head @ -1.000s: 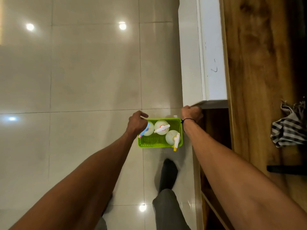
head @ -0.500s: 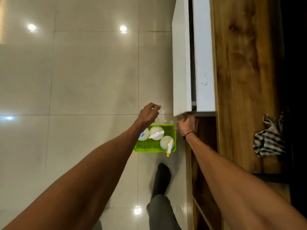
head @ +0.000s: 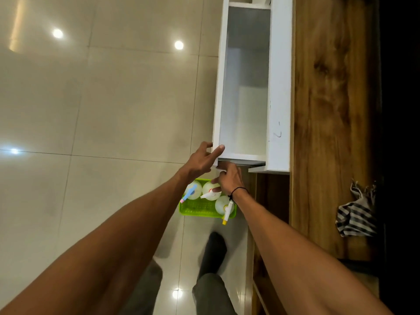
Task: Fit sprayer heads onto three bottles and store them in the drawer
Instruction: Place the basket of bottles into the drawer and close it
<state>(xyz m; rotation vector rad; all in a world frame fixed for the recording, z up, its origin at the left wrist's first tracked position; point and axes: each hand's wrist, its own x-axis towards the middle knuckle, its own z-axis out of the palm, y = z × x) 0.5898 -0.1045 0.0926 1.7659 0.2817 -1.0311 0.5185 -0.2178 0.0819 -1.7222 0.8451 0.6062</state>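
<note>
Drawer pulled out at 12 o'clock. Left hand grasps its front corner; right hand beneath, grip unclear. Bottles in basket below.

Both hands grip the open white drawer above the green basket.
</note>
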